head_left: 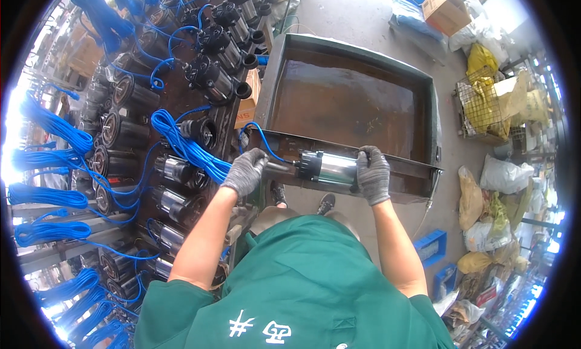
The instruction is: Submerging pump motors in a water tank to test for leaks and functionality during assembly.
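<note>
Head view shows a submersible pump [336, 169] lying roughly level across the near end of a rectangular metal tank [357, 52], between two grey-gloved hands. Whether the tank bears any of its weight cannot be told. The right hand [373, 174] has its fingers curled on the pump's plain right end. The fingers of the left hand [244, 172] are bent together near the dark left end, beside a coil of blue cable [190, 146]; what they grip, if anything, is unclear.

The pump looks rigid and dense, probably heavy for its size. Its polished steel sleeve would likely slide under a glove, more so if wet, so a palm beneath the barrel and a grip on the ribbed black end [309, 165] seem surest. The cable looks limp, and its entry at that end is probably the weak spot: a poor place to carry the weight.
</note>
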{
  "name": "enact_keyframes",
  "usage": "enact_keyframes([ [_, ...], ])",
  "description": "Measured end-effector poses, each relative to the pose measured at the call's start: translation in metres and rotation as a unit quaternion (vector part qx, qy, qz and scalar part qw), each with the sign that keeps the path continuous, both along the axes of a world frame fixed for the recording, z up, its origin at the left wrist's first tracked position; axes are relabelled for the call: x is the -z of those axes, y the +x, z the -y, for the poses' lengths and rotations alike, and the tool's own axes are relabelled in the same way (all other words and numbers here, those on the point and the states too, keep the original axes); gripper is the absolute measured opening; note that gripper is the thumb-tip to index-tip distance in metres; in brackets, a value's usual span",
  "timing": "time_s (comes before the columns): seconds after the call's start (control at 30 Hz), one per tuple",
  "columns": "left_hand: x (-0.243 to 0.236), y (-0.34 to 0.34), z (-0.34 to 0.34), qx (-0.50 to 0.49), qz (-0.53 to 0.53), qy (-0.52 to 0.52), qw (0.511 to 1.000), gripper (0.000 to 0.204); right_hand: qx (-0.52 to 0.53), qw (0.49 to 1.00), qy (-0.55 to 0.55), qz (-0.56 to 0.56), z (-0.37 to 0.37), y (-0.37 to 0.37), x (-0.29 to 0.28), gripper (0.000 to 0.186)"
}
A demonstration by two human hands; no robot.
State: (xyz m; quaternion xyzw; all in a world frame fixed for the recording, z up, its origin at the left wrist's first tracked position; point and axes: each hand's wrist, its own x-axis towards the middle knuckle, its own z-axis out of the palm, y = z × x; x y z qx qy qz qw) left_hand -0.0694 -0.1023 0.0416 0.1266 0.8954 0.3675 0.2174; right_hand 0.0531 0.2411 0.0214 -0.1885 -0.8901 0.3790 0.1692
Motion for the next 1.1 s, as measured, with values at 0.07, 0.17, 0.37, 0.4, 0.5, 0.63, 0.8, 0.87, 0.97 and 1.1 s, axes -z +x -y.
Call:
enact_keyframes([
  [0.07,0.015,0.01,-0.009,-0.153,0.173,0.124,0.965,0.013,0.0,1.0,-0.008,0.002,-0.001,0.001,0.001,0.011],
  [0.17,0.034,0.01,-0.015,-0.173,0.191,0.179,0.949,0.01,0.004,0.999,-0.038,0.005,-0.001,0.001,0.002,0.012],
  [0.37,0.045,0.005,-0.012,-0.19,0.255,0.245,0.916,0.01,0.014,0.999,-0.035,0.006,-0.001,0.0,0.004,0.012],
  [0.4,0.045,0.004,-0.013,-0.189,0.255,0.233,0.919,0.01,0.011,1.0,-0.026,-0.002,-0.001,0.0,0.005,0.012],
  [0.5,0.048,-0.003,-0.021,-0.243,0.311,0.256,0.882,0.014,0.012,1.0,-0.028,-0.002,-0.001,0.0,0.005,0.012],
  [0.63,0.052,-0.016,-0.026,-0.316,0.405,0.252,0.82,0.025,0.008,0.999,-0.033,0.011,-0.001,0.0,0.003,0.011],
  [0.8,0.05,-0.021,-0.017,-0.283,0.442,0.297,0.798,0.026,-0.001,0.998,-0.063,0.009,-0.002,-0.001,0.003,0.011],
  [0.87,0.046,-0.024,-0.01,-0.242,0.462,0.285,0.804,0.027,-0.004,0.997,-0.068,0.024,-0.003,-0.001,0.003,0.011],
  [0.97,0.036,-0.033,-0.003,-0.15,0.455,0.203,0.854,0.018,-0.009,0.998,-0.054,0.034,-0.004,-0.001,0.001,0.01],
  [1.1,0.026,-0.041,-0.003,-0.062,0.459,0.114,0.879,0.01,-0.005,0.998,-0.054,0.037,-0.004,-0.002,-0.001,0.009],
])
